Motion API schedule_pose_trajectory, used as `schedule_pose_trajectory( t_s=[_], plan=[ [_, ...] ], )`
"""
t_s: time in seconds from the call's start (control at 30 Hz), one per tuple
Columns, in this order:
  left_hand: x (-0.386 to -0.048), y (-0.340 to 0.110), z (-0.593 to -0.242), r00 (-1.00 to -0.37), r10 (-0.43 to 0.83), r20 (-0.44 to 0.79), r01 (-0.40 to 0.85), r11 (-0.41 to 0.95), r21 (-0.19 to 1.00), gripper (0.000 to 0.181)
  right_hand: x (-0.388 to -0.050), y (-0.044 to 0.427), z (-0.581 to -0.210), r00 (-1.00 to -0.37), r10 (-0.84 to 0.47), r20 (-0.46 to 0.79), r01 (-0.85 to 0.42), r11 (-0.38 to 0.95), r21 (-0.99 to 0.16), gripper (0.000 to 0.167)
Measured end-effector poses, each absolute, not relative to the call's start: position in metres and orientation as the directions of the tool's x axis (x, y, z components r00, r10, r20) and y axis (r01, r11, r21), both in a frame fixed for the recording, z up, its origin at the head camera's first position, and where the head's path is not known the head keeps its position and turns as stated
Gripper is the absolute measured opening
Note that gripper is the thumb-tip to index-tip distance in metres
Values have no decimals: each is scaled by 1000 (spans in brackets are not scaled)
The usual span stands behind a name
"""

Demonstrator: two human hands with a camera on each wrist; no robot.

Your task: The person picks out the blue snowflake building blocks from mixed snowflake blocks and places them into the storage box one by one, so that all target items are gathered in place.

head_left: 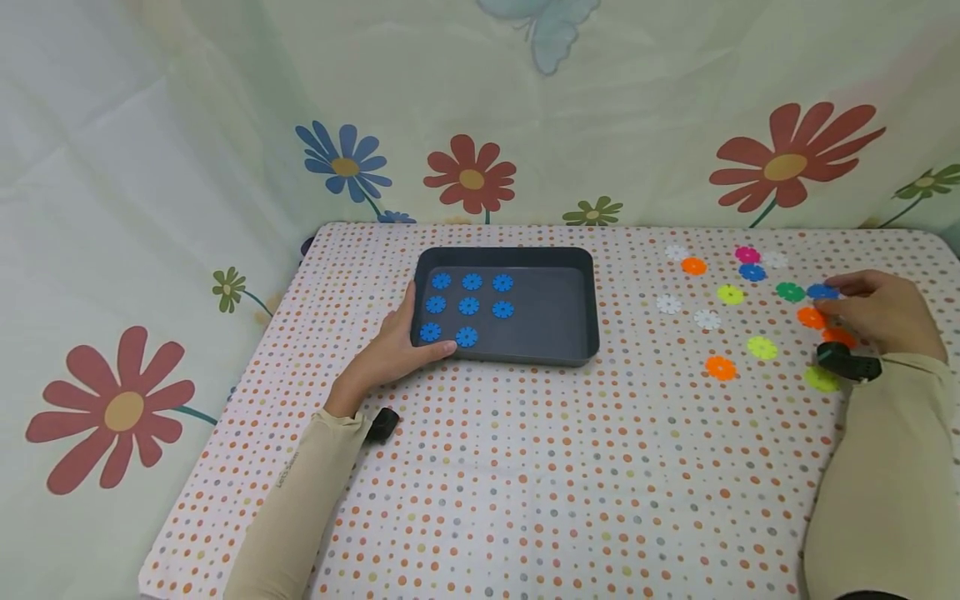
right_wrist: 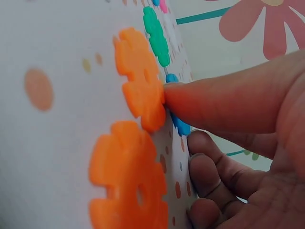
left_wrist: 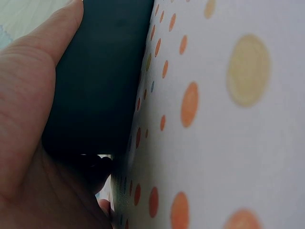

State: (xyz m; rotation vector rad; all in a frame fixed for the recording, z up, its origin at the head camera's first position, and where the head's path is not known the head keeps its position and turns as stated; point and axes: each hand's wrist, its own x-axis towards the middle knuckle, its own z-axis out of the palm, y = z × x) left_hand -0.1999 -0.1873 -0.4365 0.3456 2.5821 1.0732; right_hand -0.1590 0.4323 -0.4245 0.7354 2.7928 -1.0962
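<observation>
A dark grey rectangular tray point(head_left: 551, 304) lies on the table, with several blue notched plastic discs point(head_left: 468, 306) laid in rows in its left part. My left hand point(head_left: 395, 346) grips the tray's front left corner, thumb over the front rim and fingers along the left wall. Close up in the left wrist view, the thumb point(left_wrist: 52, 33) lies against the dark tray wall point(left_wrist: 102, 81). Over at the right, my right hand point(head_left: 885, 310) pinches a blue disc point(head_left: 822, 291) at table level between thumb and fingers. Orange discs point(right_wrist: 140, 78) lie just beside the thumb.
Loose discs are scattered around the right hand: green point(head_left: 791, 292), another blue point(head_left: 752, 272), pink point(head_left: 747, 255), several white point(head_left: 707, 319), orange point(head_left: 721, 368) and yellow point(head_left: 762, 347). A dotted cloth point(head_left: 540, 475) covers the table. Behind it hangs a flower-printed curtain point(head_left: 637, 108).
</observation>
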Motion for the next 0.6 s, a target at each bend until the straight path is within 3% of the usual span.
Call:
schedule_pose_trajectory(
  t_s=[0.3, 0.6],
  plan=[
    [-201, -186, -436, -920, 332, -210, 92, 702, 706, 134, -159, 428, -423, -890, 435, -138, 417, 651, -634, 50],
    [-199, -186, -433, -920, 328, -217, 81, 697, 712, 133, -160, 426, -420, -849, 518, -102, 458, 626, -631, 45]
  ],
)
